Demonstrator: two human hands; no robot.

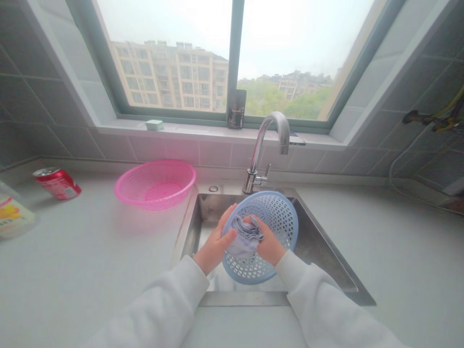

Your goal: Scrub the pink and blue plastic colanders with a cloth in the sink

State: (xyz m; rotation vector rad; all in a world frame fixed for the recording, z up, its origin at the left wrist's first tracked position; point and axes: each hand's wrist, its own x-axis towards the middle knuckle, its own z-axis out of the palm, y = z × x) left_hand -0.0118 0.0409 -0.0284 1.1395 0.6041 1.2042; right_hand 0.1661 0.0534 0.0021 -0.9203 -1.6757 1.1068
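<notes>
Over the sink [326, 251] a light-blue plastic colander [279, 217] is held tilted, its inside facing me. My left hand [220, 239] grips the colander's left rim, with the thumb on the inner side. A bunched grey-and-white cloth [244, 237] is pressed against the inside of the colander by my right hand [266, 241], whose fingers are closed around it. Part of the cloth hangs down toward the left wall of the colander. The fingers of my left hand behind the rim are hidden.
Behind the colander rises a chrome faucet [259, 150]. A pink basket [155, 186] stands on the counter [108, 270] left of the sink. Farther left are a red can [58, 183] and a partly cut-off bottle [14, 212]. A pale green block [154, 125] rests on the windowsill.
</notes>
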